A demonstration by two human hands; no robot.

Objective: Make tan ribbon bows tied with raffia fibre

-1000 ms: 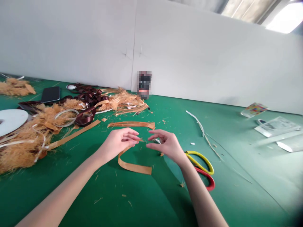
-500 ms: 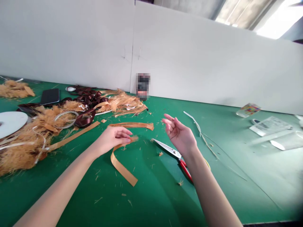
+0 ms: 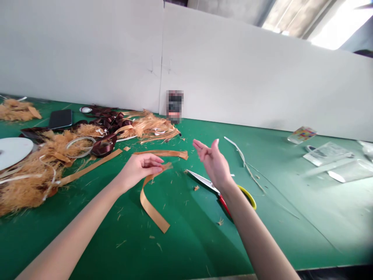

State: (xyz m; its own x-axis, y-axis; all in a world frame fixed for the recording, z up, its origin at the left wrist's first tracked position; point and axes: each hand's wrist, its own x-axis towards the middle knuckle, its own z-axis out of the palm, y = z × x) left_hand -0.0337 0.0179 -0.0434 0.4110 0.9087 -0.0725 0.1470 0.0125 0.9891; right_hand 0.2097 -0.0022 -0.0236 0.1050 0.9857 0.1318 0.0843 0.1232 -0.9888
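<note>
Between thumb and fingers, my left hand (image 3: pixel 142 168) pinches a tan satin ribbon (image 3: pixel 154 214) near its frayed end. The rest of the ribbon curls down toward me onto the green table, its cut end flat. My right hand (image 3: pixel 214 163) is raised to the right of it, fingers stretched out and thumb apart, holding nothing. Beneath that hand and forearm lie open scissors (image 3: pixel 201 179) with one red and one yellow handle, partly hidden. Behind my left hand is a flat bundle of frayed tan ribbon (image 3: pixel 177 154).
To the left are heaps of tan fringe (image 3: pixel 26 190), a white spool (image 3: pixel 14 153), dark brown ribbon (image 3: pixel 105 144) and a black phone-like slab (image 3: pixel 60 118). Clear plastic packets (image 3: pixel 329 155) lie at right. A white partition (image 3: pixel 247 77) backs the green table (image 3: pixel 122 252).
My right hand has shifted slightly left and straightened its fingers, thumb raised. The ribbon's frayed end is now still and sharper, and its hanging loop has swung slightly right.
</note>
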